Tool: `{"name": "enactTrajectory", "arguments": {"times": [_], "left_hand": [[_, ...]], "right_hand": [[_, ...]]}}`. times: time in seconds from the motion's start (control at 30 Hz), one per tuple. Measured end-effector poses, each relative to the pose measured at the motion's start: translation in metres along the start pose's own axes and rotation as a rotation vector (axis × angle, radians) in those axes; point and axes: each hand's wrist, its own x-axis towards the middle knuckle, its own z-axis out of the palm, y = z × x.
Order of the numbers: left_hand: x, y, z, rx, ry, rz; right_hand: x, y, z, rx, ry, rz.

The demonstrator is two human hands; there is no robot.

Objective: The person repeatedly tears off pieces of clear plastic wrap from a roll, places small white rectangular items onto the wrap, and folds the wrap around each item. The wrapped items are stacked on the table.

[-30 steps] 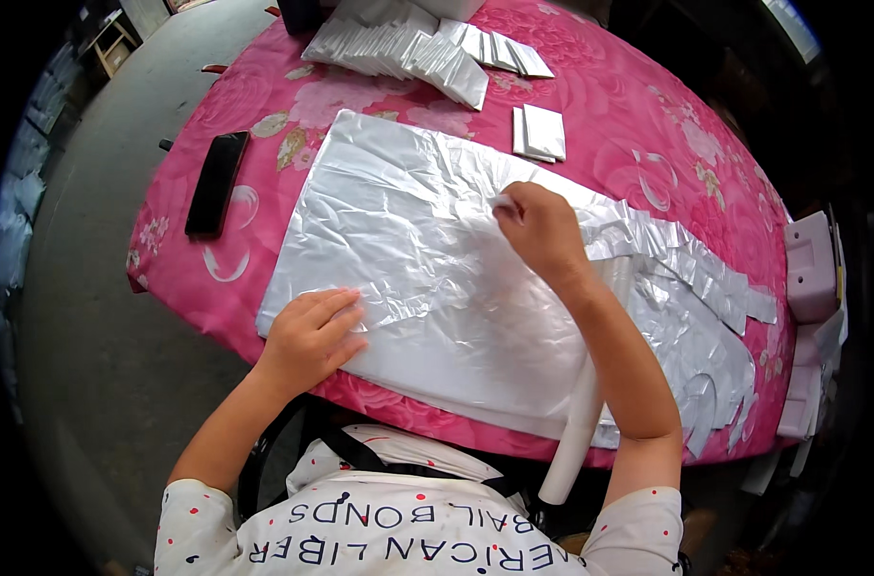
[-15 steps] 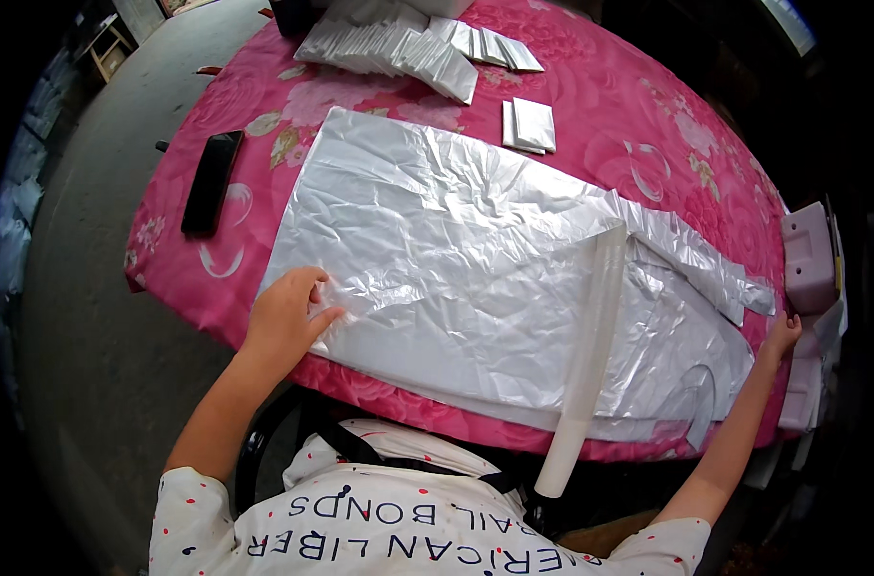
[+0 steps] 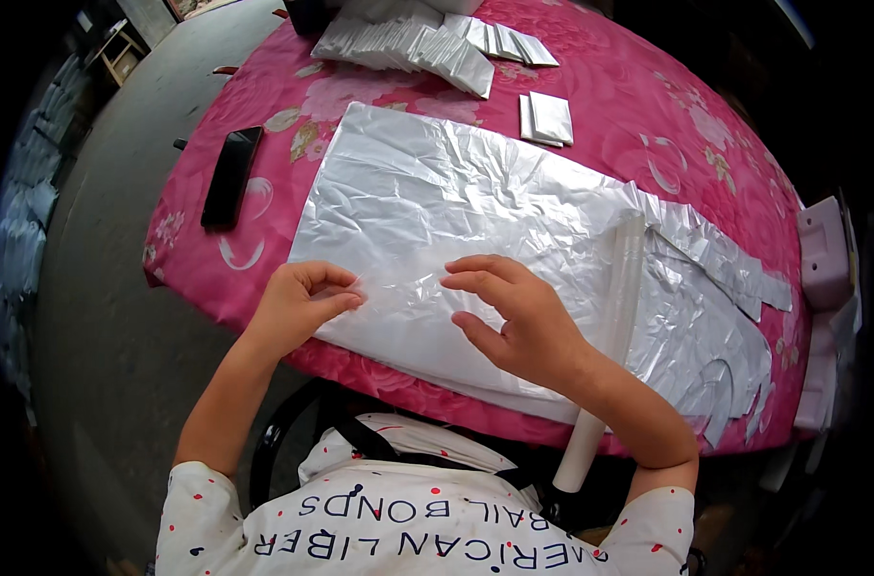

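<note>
Silvery, crinkled thin plastic sheets lie stacked on the table in front of me, with loop-like strips at their right end. My left hand is over their near left part, thumb and fingers pinched on what looks like a piece of clear plastic film. Beside it, my right hand hovers over the sheets, its fingers apart and nothing visible in them. A whitish, translucent roll lies across the right part of the sheets, its near end sticking out past the table edge.
A pink flowered cloth covers the table. At the left lies a black phone. Farther back are two folded silvery packets and a fanned pile of several more. Pale pink plastic containers stand at the right edge.
My right hand has come from the far right table edge to the middle, beside my left hand. My left hand stays near the same spot; the view has shifted slightly.
</note>
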Motion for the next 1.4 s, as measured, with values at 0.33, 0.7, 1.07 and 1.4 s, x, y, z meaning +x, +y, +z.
{"name": "enactTrajectory", "arguments": {"times": [0.33, 0.7, 1.07, 1.4], "left_hand": [[0.007, -0.01, 0.015, -0.342, -0.116, 0.054], [-0.002, -0.02, -0.009, -0.283, -0.175, -0.092], [0.003, -0.008, -0.001, -0.316, -0.201, -0.115], [0.006, -0.011, 0.013, -0.329, -0.27, -0.048]], "right_hand": [[0.027, 0.004, 0.061, -0.024, -0.011, 0.121], [0.024, 0.011, 0.062, -0.292, 0.117, -0.142], [0.023, -0.004, 0.048, -0.154, 0.072, -0.059], [0.015, 0.0, 0.057, -0.04, 0.103, -0.116]]}}
